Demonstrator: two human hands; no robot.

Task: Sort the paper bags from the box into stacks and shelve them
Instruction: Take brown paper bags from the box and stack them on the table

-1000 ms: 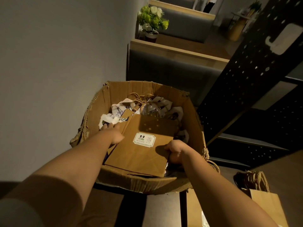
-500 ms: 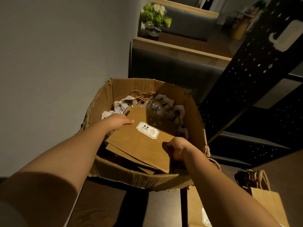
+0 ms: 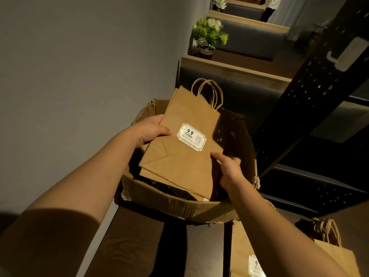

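A small stack of flat brown paper bags (image 3: 185, 156) with twisted handles and a white "9.9" label is held above the torn cardboard box (image 3: 179, 206). My left hand (image 3: 151, 132) grips the stack's left edge, thumb on top. My right hand (image 3: 229, 168) holds the stack's lower right edge, thumb against the top bag, fingers hidden beneath. The box's contents are mostly hidden by the bags.
More brown bags (image 3: 337, 262) lie stacked at the lower right on a dark table (image 3: 139, 246). A black perforated metal shelf unit (image 3: 319, 108) stands to the right. A grey wall is at the left. Booth seats and a flower pot (image 3: 207, 39) stand beyond.
Both hands have lifted the bags up out of the box and tilted them upright, so the handles now show at the top. The camera has tipped upward.
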